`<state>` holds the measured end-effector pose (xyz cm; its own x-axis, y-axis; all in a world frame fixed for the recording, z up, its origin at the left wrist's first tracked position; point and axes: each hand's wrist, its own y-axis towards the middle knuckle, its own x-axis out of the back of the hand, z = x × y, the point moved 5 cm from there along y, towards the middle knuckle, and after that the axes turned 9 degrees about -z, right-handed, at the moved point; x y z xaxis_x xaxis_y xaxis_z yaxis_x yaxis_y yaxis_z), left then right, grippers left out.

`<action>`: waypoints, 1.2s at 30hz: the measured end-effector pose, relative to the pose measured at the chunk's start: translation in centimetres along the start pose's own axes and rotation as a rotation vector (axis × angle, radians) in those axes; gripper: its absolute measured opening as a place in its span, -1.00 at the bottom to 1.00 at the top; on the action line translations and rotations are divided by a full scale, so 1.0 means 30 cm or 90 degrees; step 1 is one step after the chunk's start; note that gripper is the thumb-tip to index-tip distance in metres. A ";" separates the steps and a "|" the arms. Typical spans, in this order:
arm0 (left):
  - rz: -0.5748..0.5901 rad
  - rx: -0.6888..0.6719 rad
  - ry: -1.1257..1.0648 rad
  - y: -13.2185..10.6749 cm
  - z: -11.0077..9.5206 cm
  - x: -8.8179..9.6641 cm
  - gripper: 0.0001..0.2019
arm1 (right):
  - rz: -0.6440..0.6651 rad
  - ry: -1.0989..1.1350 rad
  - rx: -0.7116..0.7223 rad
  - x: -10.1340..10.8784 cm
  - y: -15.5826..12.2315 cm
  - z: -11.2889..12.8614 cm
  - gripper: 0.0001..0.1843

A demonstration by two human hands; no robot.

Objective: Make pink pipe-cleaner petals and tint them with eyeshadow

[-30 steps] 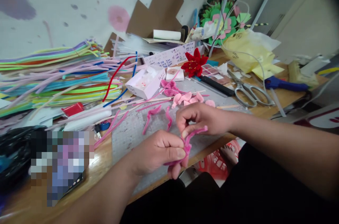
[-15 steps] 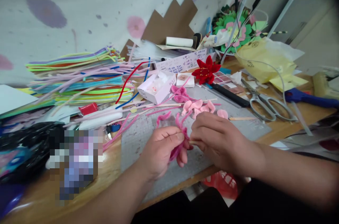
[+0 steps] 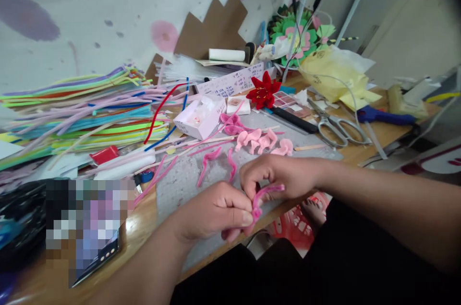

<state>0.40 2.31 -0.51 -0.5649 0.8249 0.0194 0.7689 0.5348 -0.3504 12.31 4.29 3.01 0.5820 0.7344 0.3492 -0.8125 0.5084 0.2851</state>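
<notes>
Between my two hands is a bent magenta pipe cleaner (image 3: 265,192), one end sticking out to the right. My left hand (image 3: 219,211) pinches its lower part between thumb and fingers. Close against it, my right hand (image 3: 279,175) is closed on the same pipe cleaner, its fingertips partly hidden behind it. On the grey cutting mat (image 3: 173,204) just beyond lie two wavy pink pipe cleaner pieces, one left (image 3: 209,163) and one nearer my hands (image 3: 231,164). Several curled light pink petal shapes (image 3: 257,140) rest behind my right hand, with looped magenta pieces (image 3: 232,123) farther back.
Bundles of coloured pipe cleaners (image 3: 90,113) fill the left side. A white box (image 3: 200,117), a red flower (image 3: 264,91), a black-handled tool (image 3: 295,120) and scissors (image 3: 338,129) stand or lie behind the mat. A blue-handled tool (image 3: 385,116) is at the right.
Both hands have come lower and nearer my body, turning the magenta pipe cleaner so an end points right. Two wavy pieces now show uncovered on the mat. The view has swung right.
</notes>
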 end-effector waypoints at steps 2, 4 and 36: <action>-0.027 0.043 0.069 0.018 0.013 -0.001 -0.77 | 0.056 -0.161 0.046 0.004 0.006 0.024 -0.88; -0.067 0.076 0.143 0.035 0.027 -0.002 -0.78 | 0.108 -0.323 0.079 -0.009 0.012 0.040 -0.86; -0.227 0.039 0.044 0.033 0.000 0.043 -0.75 | -0.255 -0.399 0.111 0.052 -0.014 0.094 -0.87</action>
<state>0.43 3.89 -0.82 -0.7713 0.6000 0.2125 0.5068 0.7808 -0.3654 13.63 3.95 5.95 0.7830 0.0898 0.6155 -0.5487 0.5657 0.6155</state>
